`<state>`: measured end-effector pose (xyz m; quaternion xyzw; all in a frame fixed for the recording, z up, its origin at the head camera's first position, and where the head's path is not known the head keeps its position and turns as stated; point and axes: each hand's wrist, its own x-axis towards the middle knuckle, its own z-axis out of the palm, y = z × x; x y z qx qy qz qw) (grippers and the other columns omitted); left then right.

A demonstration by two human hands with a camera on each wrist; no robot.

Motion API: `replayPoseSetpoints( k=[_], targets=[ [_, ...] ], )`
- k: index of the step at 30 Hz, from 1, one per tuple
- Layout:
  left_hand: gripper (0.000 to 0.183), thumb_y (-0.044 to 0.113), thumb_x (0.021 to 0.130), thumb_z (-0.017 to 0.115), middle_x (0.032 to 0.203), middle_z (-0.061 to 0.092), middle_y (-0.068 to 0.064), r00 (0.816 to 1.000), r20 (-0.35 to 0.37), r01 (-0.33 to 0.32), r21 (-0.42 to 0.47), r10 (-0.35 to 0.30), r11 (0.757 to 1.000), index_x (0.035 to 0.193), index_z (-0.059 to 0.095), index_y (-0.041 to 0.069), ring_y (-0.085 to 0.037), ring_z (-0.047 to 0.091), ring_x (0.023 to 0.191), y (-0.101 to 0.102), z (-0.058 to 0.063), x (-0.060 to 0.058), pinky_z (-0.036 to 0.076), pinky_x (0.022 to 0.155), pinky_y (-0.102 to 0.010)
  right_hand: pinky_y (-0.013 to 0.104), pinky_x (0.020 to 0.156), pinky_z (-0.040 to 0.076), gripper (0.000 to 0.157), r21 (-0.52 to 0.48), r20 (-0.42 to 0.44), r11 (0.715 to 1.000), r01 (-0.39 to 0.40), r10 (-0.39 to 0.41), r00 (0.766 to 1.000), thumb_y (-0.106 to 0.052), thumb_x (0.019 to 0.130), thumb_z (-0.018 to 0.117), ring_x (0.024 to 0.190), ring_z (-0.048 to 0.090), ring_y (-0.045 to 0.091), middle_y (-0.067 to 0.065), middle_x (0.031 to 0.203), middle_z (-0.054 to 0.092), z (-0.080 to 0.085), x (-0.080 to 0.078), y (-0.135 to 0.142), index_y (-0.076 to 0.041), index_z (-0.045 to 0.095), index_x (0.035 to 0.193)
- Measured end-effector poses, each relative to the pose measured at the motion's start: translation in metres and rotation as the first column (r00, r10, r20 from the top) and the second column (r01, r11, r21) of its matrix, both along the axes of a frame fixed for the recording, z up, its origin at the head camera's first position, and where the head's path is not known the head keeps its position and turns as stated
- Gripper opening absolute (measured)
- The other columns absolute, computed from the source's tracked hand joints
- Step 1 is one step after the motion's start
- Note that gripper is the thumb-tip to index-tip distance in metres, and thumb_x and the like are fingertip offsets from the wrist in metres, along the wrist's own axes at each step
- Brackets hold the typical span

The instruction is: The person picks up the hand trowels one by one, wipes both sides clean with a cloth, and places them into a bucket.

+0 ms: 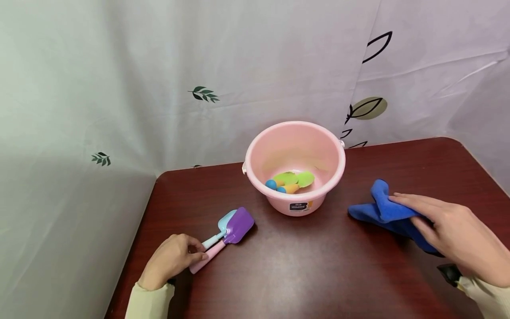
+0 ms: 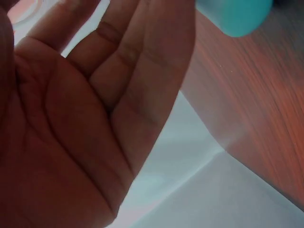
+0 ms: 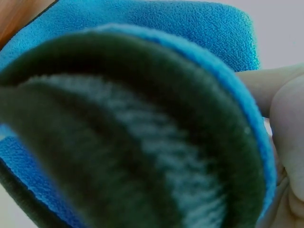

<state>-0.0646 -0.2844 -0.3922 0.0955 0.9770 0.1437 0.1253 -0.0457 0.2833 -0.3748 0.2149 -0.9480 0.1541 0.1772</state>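
Purple shovel (image 1: pixel 240 225) and blue shovel (image 1: pixel 225 219) sit towards the left edge of the tabletop (image 1: pixel 318 274), the purple blade overlapping the blue one. Our left hand (image 1: pixel 171 257) pinches them by the handles; we cannot tell whether they are lifted. Near the right edge, our right hand (image 1: pixel 458 226) grips the cloth (image 1: pixel 392 210) between thumb and fingers. Between the hands, by the back edge, stands the tub (image 1: pixel 295 146), two green scoops (image 1: pixel 305 179) inside. We would do best to press both handles firmly together, so neither shovel twists loose, and gather the cloth's drooping folds before moving it.
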Motion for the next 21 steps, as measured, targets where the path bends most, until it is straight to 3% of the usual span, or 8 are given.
replayPoseSetpoints(
  k=[2, 5, 10, 14, 18, 21],
  targets=[
    [0.013, 0.026, 0.075, 0.087, 0.064, 0.058, 0.018, 1.000, 0.006, -0.022, -0.010, 0.022, 1.000, 0.075, 0.074, 0.030, -0.004, 0.047, 0.056, 0.0021, 0.0002, 0.0003, 0.041, 0.055, -0.026, -0.001, 0.095, 0.021, 0.076, -0.014, 0.001, 1.000, -0.004, 0.004, 1.000, 0.009, 0.064, 0.081, 0.100, 0.067, 0.034, 0.015, 0.125, 0.067, -0.0011, 0.0000, -0.0003, -0.018, 0.065, 0.133],
    [0.017, 0.025, 0.072, 0.089, 0.066, 0.060, 0.018, 0.999, 0.003, -0.043, -0.027, 0.043, 0.999, 0.073, 0.073, 0.031, -0.005, 0.048, 0.059, 0.0047, 0.0000, 0.0012, 0.042, 0.058, -0.027, -0.003, 0.097, 0.012, 0.076, -0.025, 0.005, 1.000, -0.009, 0.009, 1.000, 0.010, 0.065, 0.080, 0.101, 0.066, 0.034, 0.014, 0.126, 0.066, -0.0026, 0.0000, -0.0009, -0.019, 0.064, 0.133],
    [0.018, 0.025, 0.070, 0.090, 0.066, 0.062, 0.019, 0.999, 0.022, -0.027, -0.025, 0.027, 0.999, 0.070, 0.073, 0.031, -0.005, 0.049, 0.061, 0.0084, -0.0008, 0.0032, 0.044, 0.060, -0.029, -0.002, 0.098, 0.014, 0.071, -0.027, -0.012, 0.999, -0.018, 0.018, 1.000, 0.008, 0.070, 0.078, 0.101, 0.065, 0.030, 0.013, 0.126, 0.066, -0.0041, -0.0001, 0.0007, -0.020, 0.064, 0.134],
    [0.013, 0.027, 0.072, 0.088, 0.067, 0.064, 0.019, 0.998, 0.057, 0.033, 0.000, -0.033, 0.999, 0.072, 0.075, 0.029, -0.003, 0.050, 0.061, 0.0098, -0.0021, 0.0036, 0.044, 0.060, -0.027, -0.003, 0.098, 0.012, 0.069, -0.026, -0.014, 0.999, -0.022, 0.022, 1.000, 0.008, 0.071, 0.077, 0.101, 0.064, 0.029, 0.013, 0.126, 0.066, -0.0039, -0.0005, 0.0008, -0.020, 0.064, 0.134],
    [0.009, 0.027, 0.075, 0.085, 0.071, 0.067, 0.019, 0.990, 0.093, 0.100, 0.052, -0.104, 0.994, 0.078, 0.077, 0.025, 0.000, 0.050, 0.062, 0.0076, -0.0042, 0.0012, 0.045, 0.060, -0.026, -0.002, 0.095, 0.018, 0.074, -0.020, 0.003, 1.000, -0.009, 0.009, 1.000, 0.010, 0.067, 0.079, 0.100, 0.067, 0.032, 0.013, 0.125, 0.067, -0.0020, -0.0002, 0.0005, -0.020, 0.064, 0.134],
    [0.010, 0.027, 0.077, 0.084, 0.071, 0.067, 0.017, 0.981, 0.141, 0.115, 0.118, -0.131, 0.986, 0.081, 0.077, 0.021, -0.001, 0.051, 0.062, 0.0046, -0.0072, -0.0013, 0.044, 0.059, -0.025, -0.001, 0.094, 0.019, 0.075, -0.021, 0.004, 1.000, -0.013, 0.013, 1.000, 0.010, 0.066, 0.079, 0.100, 0.067, 0.033, 0.013, 0.125, 0.067, -0.0019, -0.0004, 0.0003, -0.019, 0.064, 0.133]
  ],
)
